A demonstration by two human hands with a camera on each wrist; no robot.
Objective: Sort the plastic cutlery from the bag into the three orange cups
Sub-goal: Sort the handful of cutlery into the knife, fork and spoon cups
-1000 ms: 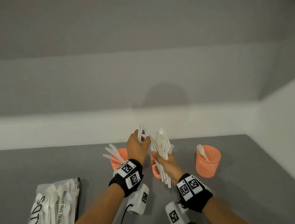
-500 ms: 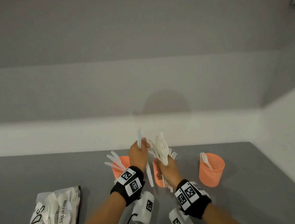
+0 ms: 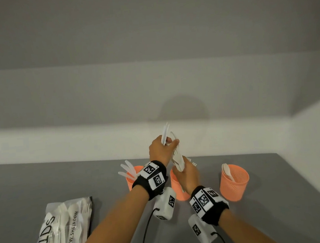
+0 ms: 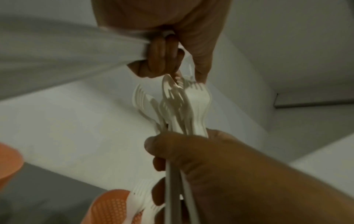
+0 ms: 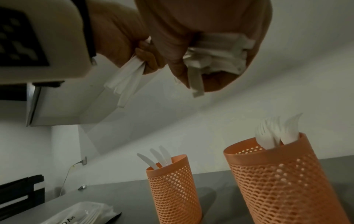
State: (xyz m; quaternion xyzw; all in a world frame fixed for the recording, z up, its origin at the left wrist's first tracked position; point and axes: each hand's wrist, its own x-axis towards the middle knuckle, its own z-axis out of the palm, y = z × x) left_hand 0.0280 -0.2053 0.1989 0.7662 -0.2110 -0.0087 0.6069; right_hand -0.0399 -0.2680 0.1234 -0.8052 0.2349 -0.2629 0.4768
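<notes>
A: Why is the right hand [image 3: 186,174] wrapped round that mixed bundle of white plastic forks and spoons [image 4: 184,106] in mid-air?

B: I read it as a holder. Its fingers are curled tight about the handles, so the heads fan upward where the other hand can reach them. It hangs above the middle perforated orange plastic cup [image 3: 176,187], which already has white forks standing in it.

A: And the left hand [image 3: 162,147]?

B: It has two jobs, I think. The curled fingers clamp a few slim white plastic knives [image 3: 165,133] against the palm, while thumb and fingertip close on the top of the bundle, apparently to pick out another piece. Which piece, I cannot tell.

A: So the knives are being collected before they are dropped?

B: That is my guess: gather one kind, then make one trip to the left orange mesh cup [image 3: 132,178], where white knife blades already lean out over the rim.

A: And the spoons?

B: The right orange perforated cup [image 3: 235,184] holds a couple of white spoons, standing well apart from the hands.

A: Where is the rest of the cutlery?

B: In the clear printed plastic bag [image 3: 65,224] lying flat on the grey worktop [image 3: 45,180], near the person's left forearm, with more white pieces inside.
</notes>
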